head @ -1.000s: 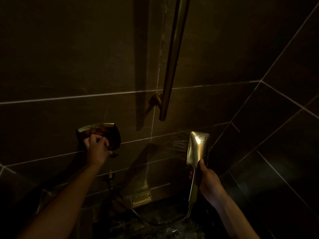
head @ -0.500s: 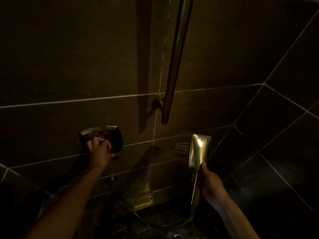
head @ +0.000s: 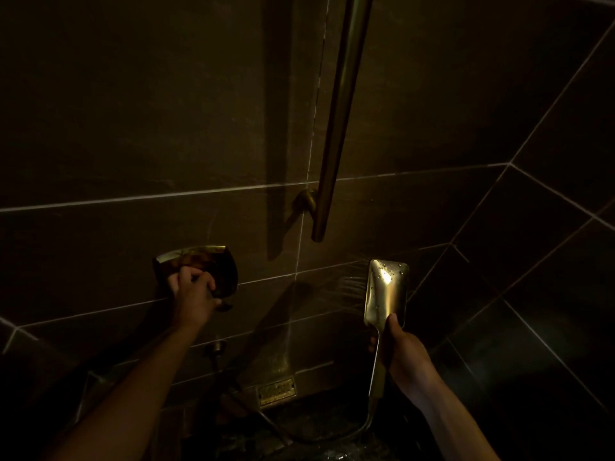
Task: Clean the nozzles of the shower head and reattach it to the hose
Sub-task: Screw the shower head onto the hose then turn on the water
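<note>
Your right hand [head: 404, 357] is wrapped around the slim handle of the shower head [head: 386, 291], thumb lying up along the handle's near side toward the base of the head. You hold the shower head upright, low and right of centre, with its brass-coloured back turned toward you and beaded with water drops; fine streaks of water spray leave its far side leftward toward the dark tiled wall [head: 133, 128]. The hose [head: 332, 439] is joined to the bottom of the handle and curves down and left into the dark near the floor, where its far end is too dim to trace. Your left hand [head: 194, 294] is curled around the lever of the brass wall control plate [head: 199, 261], fingers bent over it and knuckles facing you. Above and between your two hands, the vertical brass rail [head: 336, 128] ends just over the shower head's level, fixed to the wall by a round bracket [head: 304, 201]. A small brass outlet [head: 218, 347] juts from the wall below your left hand, and a rectangular brass grille [head: 277, 390] sits lower, near the wall's foot.
</note>
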The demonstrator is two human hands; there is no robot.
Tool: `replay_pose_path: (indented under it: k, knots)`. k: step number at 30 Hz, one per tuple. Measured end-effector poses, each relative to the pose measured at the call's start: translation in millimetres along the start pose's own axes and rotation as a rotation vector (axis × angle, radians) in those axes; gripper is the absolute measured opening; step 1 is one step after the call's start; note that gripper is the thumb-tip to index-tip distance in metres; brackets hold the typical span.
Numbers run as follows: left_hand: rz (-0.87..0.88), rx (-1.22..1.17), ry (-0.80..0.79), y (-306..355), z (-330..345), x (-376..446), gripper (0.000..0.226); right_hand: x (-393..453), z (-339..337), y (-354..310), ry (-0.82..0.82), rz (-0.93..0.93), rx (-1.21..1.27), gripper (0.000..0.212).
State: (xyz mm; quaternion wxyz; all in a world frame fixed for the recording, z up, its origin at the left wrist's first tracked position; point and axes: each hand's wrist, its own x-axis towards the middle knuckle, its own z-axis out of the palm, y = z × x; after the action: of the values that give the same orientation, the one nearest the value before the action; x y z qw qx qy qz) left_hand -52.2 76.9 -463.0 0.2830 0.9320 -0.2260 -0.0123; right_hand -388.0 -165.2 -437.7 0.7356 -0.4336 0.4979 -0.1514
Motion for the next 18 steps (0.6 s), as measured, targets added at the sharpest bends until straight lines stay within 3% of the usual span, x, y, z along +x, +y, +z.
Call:
replay_pose_path:
  k: [18]
  knots:
    - [0.000,0.007,0.012,-1.0,2.3,0.9,0.040,5.8,-1.5,-1.6,-0.006,-0.014,0.010,0.049]
